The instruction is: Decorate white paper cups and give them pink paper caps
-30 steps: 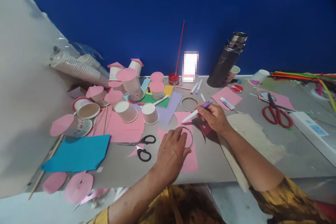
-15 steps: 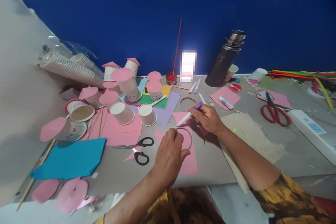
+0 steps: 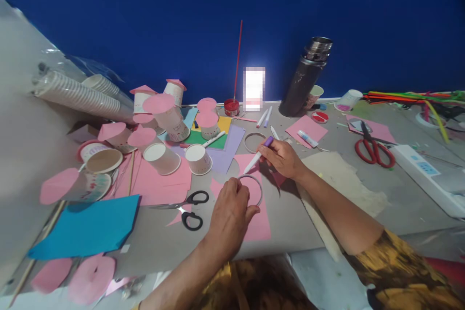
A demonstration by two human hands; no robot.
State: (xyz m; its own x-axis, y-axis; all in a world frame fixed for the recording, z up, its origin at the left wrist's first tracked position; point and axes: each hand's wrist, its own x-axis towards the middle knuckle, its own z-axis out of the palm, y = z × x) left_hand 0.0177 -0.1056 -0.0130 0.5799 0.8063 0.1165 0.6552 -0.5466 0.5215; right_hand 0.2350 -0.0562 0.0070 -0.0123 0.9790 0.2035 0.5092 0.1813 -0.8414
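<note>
My left hand (image 3: 230,213) presses a thin ring (image 3: 255,185) flat onto a pink paper sheet (image 3: 260,220), its fingers curled over the ring's left side. My right hand (image 3: 281,157) is closed round a white marker with a purple cap (image 3: 258,154), whose tip points down at the pink sheet just above the ring. Black-handled scissors (image 3: 189,205) lie just left of my left hand.
Paper cups with pink paper lids (image 3: 165,116) crowd the left, beside a stack of cups (image 3: 78,94) and a blue sheet (image 3: 85,225). A second ring (image 3: 254,142), a dark flask (image 3: 305,77), a red paint pot (image 3: 231,105), red scissors (image 3: 374,147), a power strip (image 3: 425,172).
The view has shifted slightly, so everything sits a little left and up. Both hands stay on the ring and the marker, with the marker tip now closer to the ring.
</note>
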